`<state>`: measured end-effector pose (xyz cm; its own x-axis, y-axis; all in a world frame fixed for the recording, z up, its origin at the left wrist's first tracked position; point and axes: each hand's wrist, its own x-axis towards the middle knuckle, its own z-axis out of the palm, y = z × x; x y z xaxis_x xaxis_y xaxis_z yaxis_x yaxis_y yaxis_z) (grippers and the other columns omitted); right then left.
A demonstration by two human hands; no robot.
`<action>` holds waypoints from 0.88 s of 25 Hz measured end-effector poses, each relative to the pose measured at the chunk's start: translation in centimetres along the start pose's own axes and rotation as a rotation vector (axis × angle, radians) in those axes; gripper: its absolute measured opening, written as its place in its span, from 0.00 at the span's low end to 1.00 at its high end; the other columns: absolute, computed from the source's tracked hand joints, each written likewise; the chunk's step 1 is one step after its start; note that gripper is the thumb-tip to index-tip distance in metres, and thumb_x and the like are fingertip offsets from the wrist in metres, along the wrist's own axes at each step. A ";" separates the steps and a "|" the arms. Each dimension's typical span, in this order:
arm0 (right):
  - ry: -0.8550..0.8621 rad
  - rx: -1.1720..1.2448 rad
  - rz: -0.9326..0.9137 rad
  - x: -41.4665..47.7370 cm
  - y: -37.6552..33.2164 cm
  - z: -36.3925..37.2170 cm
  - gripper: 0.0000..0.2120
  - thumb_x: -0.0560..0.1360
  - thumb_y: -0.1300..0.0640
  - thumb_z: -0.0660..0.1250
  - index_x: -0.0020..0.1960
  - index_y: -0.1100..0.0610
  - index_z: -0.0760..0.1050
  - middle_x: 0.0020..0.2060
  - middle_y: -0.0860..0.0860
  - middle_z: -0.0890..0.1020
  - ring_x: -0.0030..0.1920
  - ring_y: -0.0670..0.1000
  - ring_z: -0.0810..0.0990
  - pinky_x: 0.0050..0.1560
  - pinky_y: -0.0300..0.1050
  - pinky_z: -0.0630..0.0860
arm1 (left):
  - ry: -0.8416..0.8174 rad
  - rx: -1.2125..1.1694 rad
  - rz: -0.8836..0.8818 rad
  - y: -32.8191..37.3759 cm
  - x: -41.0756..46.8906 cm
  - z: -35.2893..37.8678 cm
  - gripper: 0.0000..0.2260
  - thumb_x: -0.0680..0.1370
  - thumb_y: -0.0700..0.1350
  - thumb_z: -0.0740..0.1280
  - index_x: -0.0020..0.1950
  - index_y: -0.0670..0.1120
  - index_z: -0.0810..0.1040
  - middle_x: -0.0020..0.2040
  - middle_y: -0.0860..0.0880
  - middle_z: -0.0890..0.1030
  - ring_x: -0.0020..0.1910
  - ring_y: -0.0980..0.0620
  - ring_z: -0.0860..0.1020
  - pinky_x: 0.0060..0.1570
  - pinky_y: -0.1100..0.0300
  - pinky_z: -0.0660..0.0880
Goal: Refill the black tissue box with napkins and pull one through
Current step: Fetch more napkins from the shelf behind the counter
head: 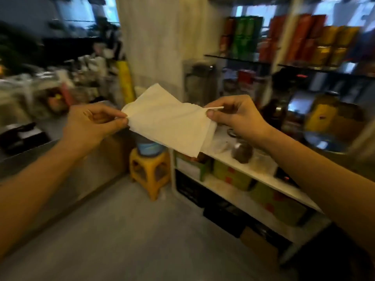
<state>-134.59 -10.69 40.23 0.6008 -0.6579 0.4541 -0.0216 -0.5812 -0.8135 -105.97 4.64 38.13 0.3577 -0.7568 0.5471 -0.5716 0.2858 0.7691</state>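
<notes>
**Head camera: single wide-angle view**

One head-worn camera looks forward and downward along both forearms. The left hand (95, 123) and right hand (236, 116) sit close, at mid-frame; the floor (129, 230) and white shelf unit (253, 175) lie beyond. Edges curve and blur.

Both forearms are bare to the frame edge, with the left hand (91, 122) and right hand (237, 116) ungloved and ringless.

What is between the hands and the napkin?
Nothing. The left hand and the right hand each pinch an edge of the white napkin directly. The black tissue box is not clearly visible.
</notes>
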 end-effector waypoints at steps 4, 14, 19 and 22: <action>-0.161 0.133 -0.032 8.4 -0.3 14.2 0.10 0.74 0.67 0.69 0.55 0.63 0.80 0.44 0.55 0.84 0.44 0.47 0.83 0.48 0.41 0.80 | 0.161 0.058 -0.121 -5.6 -2.3 -12.5 0.07 0.71 0.37 0.72 0.48 0.45 0.82 0.39 0.62 0.85 0.43 0.62 0.84 0.42 0.72 0.77; -0.513 0.311 -0.041 23.1 1.3 48.0 0.08 0.74 0.62 0.70 0.50 0.52 0.83 0.44 0.44 0.85 0.49 0.43 0.83 0.46 0.33 0.78 | 0.412 0.244 -0.325 -21.7 -6.0 -38.7 0.06 0.71 0.43 0.73 0.44 0.54 0.85 0.45 0.54 0.86 0.47 0.54 0.84 0.48 0.65 0.79; -0.646 0.300 -0.051 29.8 6.5 58.2 0.08 0.74 0.63 0.70 0.52 0.56 0.82 0.48 0.49 0.84 0.50 0.44 0.82 0.47 0.33 0.78 | 0.489 0.287 -0.462 -31.1 -4.5 -43.5 0.09 0.71 0.38 0.74 0.43 0.54 0.84 0.44 0.55 0.86 0.47 0.55 0.84 0.46 0.69 0.77; -0.683 0.311 -0.051 34.4 10.1 62.9 0.08 0.74 0.63 0.70 0.52 0.56 0.82 0.48 0.50 0.84 0.51 0.44 0.82 0.49 0.36 0.79 | 0.530 0.312 -0.542 -36.3 -1.6 -45.3 0.07 0.72 0.39 0.73 0.44 0.51 0.84 0.44 0.55 0.86 0.48 0.55 0.84 0.46 0.68 0.78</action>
<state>-63.87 -9.05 24.72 0.9593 -0.1315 0.2498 0.1853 -0.3743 -0.9086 -52.35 22.05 24.32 0.9002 -0.3426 0.2690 -0.3702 -0.2762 0.8870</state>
